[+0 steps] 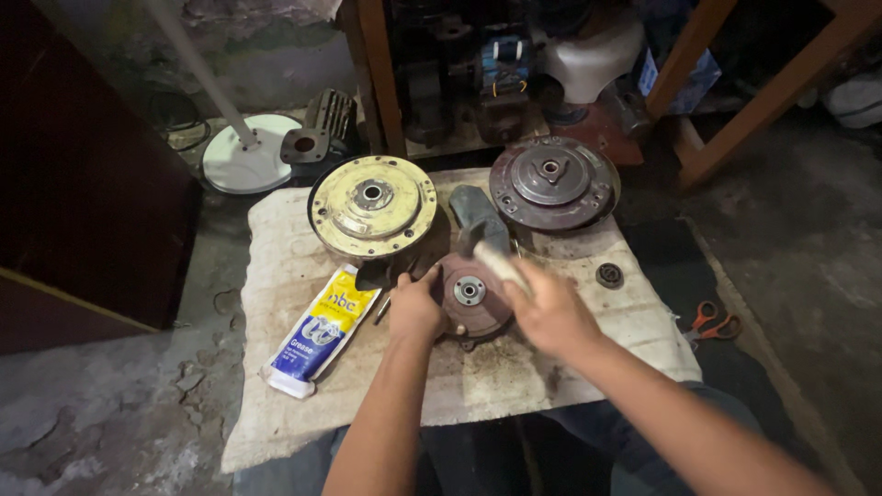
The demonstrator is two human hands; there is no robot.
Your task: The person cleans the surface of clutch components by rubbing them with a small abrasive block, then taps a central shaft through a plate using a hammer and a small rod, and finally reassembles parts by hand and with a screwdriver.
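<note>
My left hand point(415, 310) grips the left edge of a small rusty round motor part point(470, 294) with a bearing at its centre, lying on a dirty white cloth point(303, 386). My right hand point(551, 312) holds a pale wooden handle point(501, 266), blurred with motion, with its dark head just above the part. A cream-coloured round cover point(372, 204) lies behind on the left. A dark reddish round cover point(551, 182) lies behind on the right. A blue, white and yellow grease pouch point(322, 332) lies left of my left hand.
A small dark ring point(609, 275) lies on the cloth at the right. Orange-handled scissors point(712, 323) lie on the floor to the right. A white fan base with pole point(248, 158) stands at the back left. Wooden frame legs point(381, 83) and motor parts crowd the back.
</note>
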